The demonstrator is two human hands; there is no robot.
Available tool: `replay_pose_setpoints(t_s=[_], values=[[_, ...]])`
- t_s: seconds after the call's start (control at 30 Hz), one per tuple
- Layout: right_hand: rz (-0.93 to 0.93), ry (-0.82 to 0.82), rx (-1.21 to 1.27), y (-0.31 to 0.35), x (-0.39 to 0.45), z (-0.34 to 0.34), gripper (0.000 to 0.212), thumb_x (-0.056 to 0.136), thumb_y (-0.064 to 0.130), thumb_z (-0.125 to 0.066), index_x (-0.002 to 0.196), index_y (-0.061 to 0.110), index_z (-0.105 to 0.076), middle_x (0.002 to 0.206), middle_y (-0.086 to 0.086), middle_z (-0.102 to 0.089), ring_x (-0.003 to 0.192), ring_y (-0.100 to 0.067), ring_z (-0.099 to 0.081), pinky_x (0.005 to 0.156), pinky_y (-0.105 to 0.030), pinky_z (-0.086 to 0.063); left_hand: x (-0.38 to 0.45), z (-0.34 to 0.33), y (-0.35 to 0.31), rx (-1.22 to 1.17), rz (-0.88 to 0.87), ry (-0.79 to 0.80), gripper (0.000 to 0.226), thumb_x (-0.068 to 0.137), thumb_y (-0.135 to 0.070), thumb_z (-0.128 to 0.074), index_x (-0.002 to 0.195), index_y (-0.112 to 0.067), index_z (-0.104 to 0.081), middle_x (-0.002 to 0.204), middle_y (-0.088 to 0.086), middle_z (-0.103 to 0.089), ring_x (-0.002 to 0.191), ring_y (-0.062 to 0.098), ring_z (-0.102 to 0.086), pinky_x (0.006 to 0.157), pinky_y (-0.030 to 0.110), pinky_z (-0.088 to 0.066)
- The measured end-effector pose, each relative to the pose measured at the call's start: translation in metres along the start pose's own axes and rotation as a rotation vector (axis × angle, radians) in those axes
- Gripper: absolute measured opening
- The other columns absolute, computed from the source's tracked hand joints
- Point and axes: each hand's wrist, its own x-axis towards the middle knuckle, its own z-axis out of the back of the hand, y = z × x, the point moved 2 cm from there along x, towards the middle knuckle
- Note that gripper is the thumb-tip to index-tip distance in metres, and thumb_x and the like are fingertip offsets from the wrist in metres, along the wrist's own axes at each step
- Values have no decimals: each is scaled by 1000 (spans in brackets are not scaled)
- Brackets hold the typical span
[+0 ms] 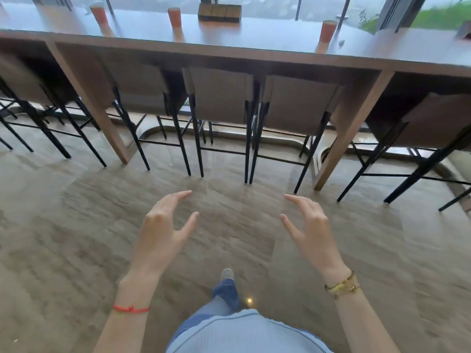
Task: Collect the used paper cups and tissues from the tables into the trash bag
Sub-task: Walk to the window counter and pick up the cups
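Nearest of all, a light blue top (244,332) and blue trousers (225,293) are being seen from above, with one shoe (227,273) being put forward on the tan floor (76,238). A red string (131,309) is being worn on the left wrist, and a gold bracelet (342,286) on the right wrist.

Both hands are being held out over the floor, well apart from each other. Nothing is being held in the left hand (163,225); its fingers are being kept loose, a little bent, and spread from the thumb. The right hand (309,225) is being held the same way, with nothing in it and its fingers a little bent and apart from the thumb.

Farther off, tall chairs (219,95) with thin black legs are being kept tucked under a long brown table (254,47).

On the table top by the windows (275,6), three orange paper cups are being shown upright, well apart: one on the left (99,14), one near the middle (174,17) and one on the right (328,30). A brown box (219,12) is being shown just beside the middle cup. All of it is blurred.
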Motion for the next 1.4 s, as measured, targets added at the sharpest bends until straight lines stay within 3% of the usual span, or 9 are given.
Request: replay_pose_setpoints(t_s=[0.13,0.27,0.4,0.53,0.83,0.93,1.07,1.2,1.4], values=[[-18,-63,7,-5,95,-12,44,87,23,-69,129,15,-57,122,2,-60,119,-13,-50,104,-28,-40,106,-8,8,3,-67,8,44,85,-31,-69,128,-25,-58,124,-11,-61,116,4,-55,98,7,-33],[-52,-108,3,-16,166,-20,44,88,25,-68,130,17,-56,122,5,-59,119,-9,-48,103,-24,-38,196,-19,12,6,-122,40,44,86,-32,-68,128,-24,-58,125,-9,-61,118,5,-55,101,20,-40],[-105,-135,-7,-36,224,-22,44,88,25,-67,130,17,-56,123,5,-59,121,-5,-46,105,-17,-32,271,-37,13,13,-149,85,45,86,-32,-68,129,-26,-57,125,-11,-60,118,3,-53,100,11,-33],[-155,-175,-8,-66,281,-25,45,88,26,-68,130,18,-56,125,6,-59,122,-3,-45,103,-16,-30,342,-67,12,5,-170,114,45,85,-33,-68,129,-28,-57,125,-11,-59,118,3,-53,97,18,-37],[-149,-241,-18,-146,449,12,45,88,23,-68,131,18,-56,126,4,-59,123,-8,-46,107,-26,-37,526,-155,-37,-26,-268,102,44,87,-29,-68,129,-22,-58,125,-10,-61,119,7,-55,100,26,-44],[-133,-260,-51,-174,513,35,45,89,23,-67,132,17,-56,127,5,-59,124,-7,-45,105,-18,-32,587,-183,-65,-42,-291,87,44,87,-27,-68,129,-21,-58,125,-9,-62,118,8,-56,99,25,-43],[-120,-271,-76,-207,589,58,44,88,24,-67,131,18,-56,126,5,-60,123,-10,-48,103,-18,-32,657,-211,-89,-58,-277,78,45,88,-30,-67,131,-23,-57,128,-9,-61,120,9,-55,99,29,-45],[-118,-282,-79,-241,650,75,44,89,27,-66,131,22,-55,125,9,-59,124,-7,-46,103,-20,-35,715,-239,-106,-85,-275,96,47,88,-32,-67,132,-27,-55,127,-13,-59,118,6,-54,97,24,-43],[-185,-343,-152,-296,738,94,39,89,25,-66,127,18,-58,124,2,-61,122,-15,-50,103,-21,-33,808,-289,-130,-88,-330,137,49,88,-37,-65,135,-30,-51,128,-16,-58,118,1,-53,99,24,-44]])
